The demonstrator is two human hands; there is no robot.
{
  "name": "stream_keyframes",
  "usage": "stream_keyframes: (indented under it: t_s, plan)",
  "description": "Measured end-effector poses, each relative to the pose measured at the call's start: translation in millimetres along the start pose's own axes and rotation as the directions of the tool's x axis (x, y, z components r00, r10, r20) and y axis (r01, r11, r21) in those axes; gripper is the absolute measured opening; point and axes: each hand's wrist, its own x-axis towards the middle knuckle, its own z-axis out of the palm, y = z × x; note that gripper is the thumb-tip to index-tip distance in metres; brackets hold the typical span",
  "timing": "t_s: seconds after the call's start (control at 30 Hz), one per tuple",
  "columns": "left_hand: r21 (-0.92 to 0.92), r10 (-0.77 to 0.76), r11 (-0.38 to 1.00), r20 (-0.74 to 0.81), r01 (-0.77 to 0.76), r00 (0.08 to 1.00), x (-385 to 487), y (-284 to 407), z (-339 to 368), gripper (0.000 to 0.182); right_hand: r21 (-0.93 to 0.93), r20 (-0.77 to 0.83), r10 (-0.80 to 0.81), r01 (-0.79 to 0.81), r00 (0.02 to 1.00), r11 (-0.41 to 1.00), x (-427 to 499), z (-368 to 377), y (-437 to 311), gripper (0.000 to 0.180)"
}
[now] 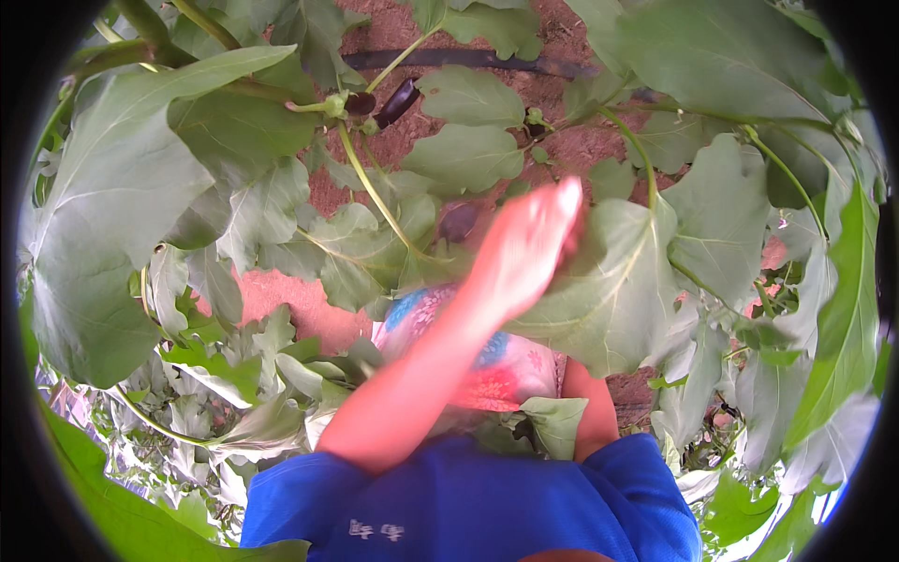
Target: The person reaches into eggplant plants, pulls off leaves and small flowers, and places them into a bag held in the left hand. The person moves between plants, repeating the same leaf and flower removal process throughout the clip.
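My left hand (530, 242), blurred, reaches up and across from the left sleeve over broad eggplant leaves. Its fingers point to the upper right, beside a large leaf (618, 274); whether they hold anything does not show. My right forearm (591, 407) passes behind leaves, and the right hand is out of view. Above and left of my left hand, a slim dark purple eggplant (398, 103) hangs from its green cap. Another dark fruit (360, 104) is close beside it. A blurred purple shape (458, 221), perhaps an eggplant, lies low among leaves left of my left hand.
Thick green stems (151, 53) cross the upper left, and a curved leaf stalk (635, 151) rises at the right. A black hose (484, 60) runs over reddish soil (421, 28). Large leaves (105, 232) crowd both sides. Patterned fabric (520, 372) covers my lap.
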Motion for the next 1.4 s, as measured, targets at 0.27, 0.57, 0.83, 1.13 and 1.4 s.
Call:
stream_keyframes:
  t_s: [0.27, 0.57, 0.83, 1.13, 1.4]
  plan:
    - [0.822, 0.452, 0.465, 0.099, -0.329, 0.887, 283, -112, -19, 0.034, 0.044, -0.027, 0.105, -0.104, 0.994, 0.994, -74, -6, -6, 0.030]
    - [0.738, -0.241, -0.068, 0.640, -0.671, 0.729, 325, -122, -46, 0.028, 0.103, -0.059, 0.281, -0.275, 0.958, 0.956, -142, -14, 1, 0.030]
    - [0.962, -0.445, 0.095, 0.272, -0.257, 0.853, 246, 23, -25, 0.032, 0.080, -0.084, 0.160, -0.153, 0.984, 0.985, -182, -51, -55, 0.030]
    - [-0.298, 0.466, 0.856, 0.095, -0.422, 0.879, -34, 153, -118, 0.029, -0.288, -0.035, -0.069, 0.056, 0.997, 0.956, -238, -120, -169, 0.026]
    - [-0.672, 0.607, 0.605, 0.041, -0.428, 0.794, -236, 146, -53, 0.032, 0.301, 0.013, -0.402, 0.380, 0.916, 0.875, -319, -139, -236, 0.026]
